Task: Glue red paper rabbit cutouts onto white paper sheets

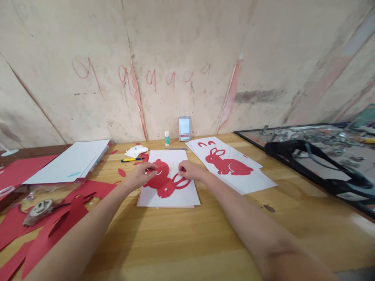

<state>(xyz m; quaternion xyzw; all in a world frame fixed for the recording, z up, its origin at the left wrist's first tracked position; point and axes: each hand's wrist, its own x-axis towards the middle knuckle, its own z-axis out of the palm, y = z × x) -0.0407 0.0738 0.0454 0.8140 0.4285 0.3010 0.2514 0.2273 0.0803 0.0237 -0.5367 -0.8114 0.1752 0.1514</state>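
Observation:
A red paper rabbit cutout (168, 183) lies over a white paper sheet (175, 156) in front of me, its head toward me and its long looped ears pointing right. My left hand (141, 174) is closed in a pinch at the body's upper left edge. By the ears, my right hand (190, 170) has thumb and fingers pinched together on the cutout. The fingertips partly hide where each hand grips. To the right, a second red paper rabbit (230, 164) rests on white sheets (249, 186).
A glue stick (166, 138) and a phone (184, 128) stand by the wall. A pen (131, 159) and crumpled tissue (136, 151) lie left of the sheet. Red scraps (99, 189), a tape measure (41, 210) and a white paper stack (70, 162) occupy the left; a black frame (307, 171) lies right.

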